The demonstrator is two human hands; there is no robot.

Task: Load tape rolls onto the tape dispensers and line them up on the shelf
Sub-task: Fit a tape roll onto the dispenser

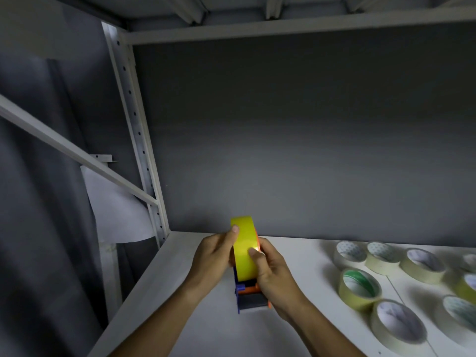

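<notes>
A yellow tape roll (244, 243) stands on edge in an orange and blue tape dispenser (251, 297), held just above the white shelf (180, 292). My left hand (212, 261) grips the roll from the left, thumb on its top edge. From the right, my right hand (274, 274) holds the dispenser's side, with its thumb pressed on the face of the roll. The dispenser's front end points toward me. Its middle is hidden behind the roll and my fingers.
Several loose tape rolls lie flat on the right of the shelf: cream rolls (381, 256) at the back, a yellowish roll with a green core (359, 287), a large cream roll (398, 324) in front. A perforated metal upright (140, 140) bounds the left; a grey back wall stands behind.
</notes>
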